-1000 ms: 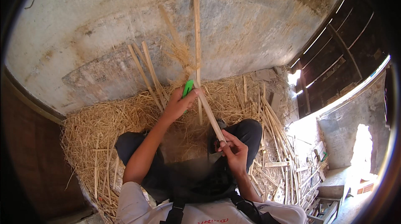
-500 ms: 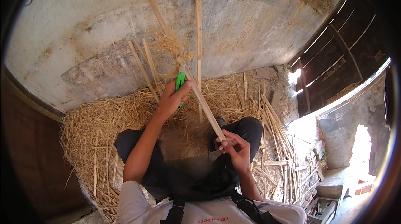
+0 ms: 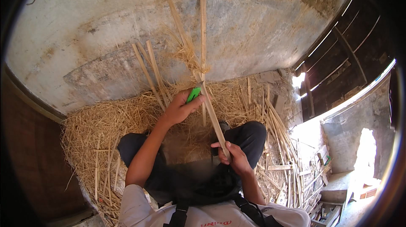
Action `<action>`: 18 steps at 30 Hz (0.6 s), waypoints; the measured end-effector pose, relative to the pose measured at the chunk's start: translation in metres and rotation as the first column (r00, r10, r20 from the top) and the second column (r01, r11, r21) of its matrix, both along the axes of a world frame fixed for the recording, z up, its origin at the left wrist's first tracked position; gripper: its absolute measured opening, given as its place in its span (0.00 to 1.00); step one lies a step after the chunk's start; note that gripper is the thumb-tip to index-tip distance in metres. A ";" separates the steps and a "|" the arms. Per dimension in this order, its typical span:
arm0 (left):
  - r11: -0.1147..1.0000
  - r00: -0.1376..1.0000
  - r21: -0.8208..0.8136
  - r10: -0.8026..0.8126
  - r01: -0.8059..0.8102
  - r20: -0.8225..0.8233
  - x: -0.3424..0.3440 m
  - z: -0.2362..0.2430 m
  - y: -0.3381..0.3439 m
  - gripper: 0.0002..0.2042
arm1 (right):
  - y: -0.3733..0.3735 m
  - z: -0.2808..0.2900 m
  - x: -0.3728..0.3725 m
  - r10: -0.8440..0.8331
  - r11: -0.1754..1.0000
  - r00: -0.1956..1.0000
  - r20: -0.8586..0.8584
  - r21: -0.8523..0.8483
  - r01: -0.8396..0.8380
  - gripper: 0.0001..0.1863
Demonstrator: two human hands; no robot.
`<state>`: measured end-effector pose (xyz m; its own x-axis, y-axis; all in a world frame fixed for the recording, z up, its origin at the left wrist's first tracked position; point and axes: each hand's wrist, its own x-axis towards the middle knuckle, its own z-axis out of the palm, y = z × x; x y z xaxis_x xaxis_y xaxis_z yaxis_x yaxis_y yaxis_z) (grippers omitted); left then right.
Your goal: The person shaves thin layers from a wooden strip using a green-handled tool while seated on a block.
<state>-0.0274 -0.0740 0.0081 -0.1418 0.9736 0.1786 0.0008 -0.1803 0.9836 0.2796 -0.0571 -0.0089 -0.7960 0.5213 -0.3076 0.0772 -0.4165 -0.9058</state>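
My right hand grips the near end of a long pale bamboo strip that slants up and away toward the wall. My left hand holds a small green-handled knife against the strip's middle. A tuft of thin curled shavings hangs from the strip just beyond the knife. I sit on the floor with my legs in dark trousers bent in front of me.
Straw-like shavings cover the floor around my legs. Several bamboo strips lean on the stained concrete wall, one upright strip behind the held one. More strips lie at right beside a dark slatted wall.
My left hand with the knife has slid farther up the strip, away from me. The strip has tilted more to the left, and the tuft of shavings has moved up with the blade.
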 end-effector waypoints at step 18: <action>0.984 0.951 0.133 0.151 -0.119 -0.269 0.016 0.014 0.004 0.16 | -0.002 -0.013 0.000 -0.343 0.910 0.936 -0.085 0.218 0.353 0.17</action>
